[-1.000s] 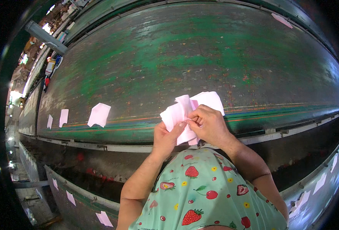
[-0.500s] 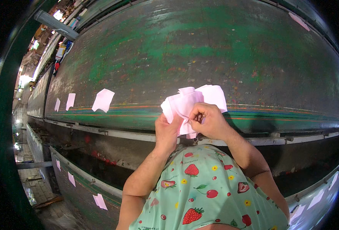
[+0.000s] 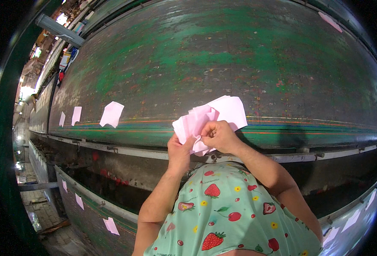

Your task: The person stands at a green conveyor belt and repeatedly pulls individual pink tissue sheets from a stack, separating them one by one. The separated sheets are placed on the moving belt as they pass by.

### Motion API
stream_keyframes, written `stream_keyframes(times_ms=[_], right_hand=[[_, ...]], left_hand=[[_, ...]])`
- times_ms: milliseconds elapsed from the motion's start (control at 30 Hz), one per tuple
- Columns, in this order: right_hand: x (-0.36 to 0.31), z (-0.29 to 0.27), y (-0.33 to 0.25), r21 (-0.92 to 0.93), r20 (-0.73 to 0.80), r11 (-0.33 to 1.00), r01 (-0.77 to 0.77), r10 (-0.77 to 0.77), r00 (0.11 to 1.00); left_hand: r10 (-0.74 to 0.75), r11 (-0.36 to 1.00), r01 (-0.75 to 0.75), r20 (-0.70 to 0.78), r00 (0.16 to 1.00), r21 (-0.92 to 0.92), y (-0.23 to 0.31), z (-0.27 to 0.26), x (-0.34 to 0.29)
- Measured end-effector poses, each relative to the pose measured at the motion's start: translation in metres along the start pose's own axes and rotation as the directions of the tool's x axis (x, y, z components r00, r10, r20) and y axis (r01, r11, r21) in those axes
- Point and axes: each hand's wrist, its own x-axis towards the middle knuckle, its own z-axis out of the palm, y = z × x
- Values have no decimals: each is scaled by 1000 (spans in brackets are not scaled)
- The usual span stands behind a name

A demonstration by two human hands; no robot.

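Observation:
A bunch of pale pink fabric pieces (image 3: 192,121) is gathered between my hands, above the near edge of the long green table (image 3: 188,64). My left hand (image 3: 180,149) grips the bunch from its left side, thumb on top. My right hand (image 3: 219,135) is closed in a pinch at the right side of the bunch, its fingertips on a fold of the fabric. Beyond my right hand, a wider pink piece (image 3: 231,112) spreads out to the right; how it joins the bunch is hidden.
Several single pink pieces, one a larger cut piece (image 3: 112,114), lie along the table's left part. Another piece (image 3: 330,21) lies at the far right. A metal rail (image 3: 150,150) edges the table near me. Behind me, a second table (image 3: 90,213) bears more pink pieces.
Both hands have shifted slightly left with the bunch. The pink layers are now more fanned out, and the wider piece on the right shows more fully.

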Motion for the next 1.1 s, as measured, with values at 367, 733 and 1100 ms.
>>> stream_keyframes(times_ms=[367,733,1100], right_hand=[[20,44,-21,-284,215,856,431,-381,899],[42,27,7,-268,-139,963,-1,-38,990],[56,127,-15,-716,-155,683,146,-359,920]], left_hand=[[392,871,-256,-281,876,419,20,-105,53],[492,117,-545,429,758,830,33,-125,80],[422,211,-704,586,691,678,65,-134,121]])
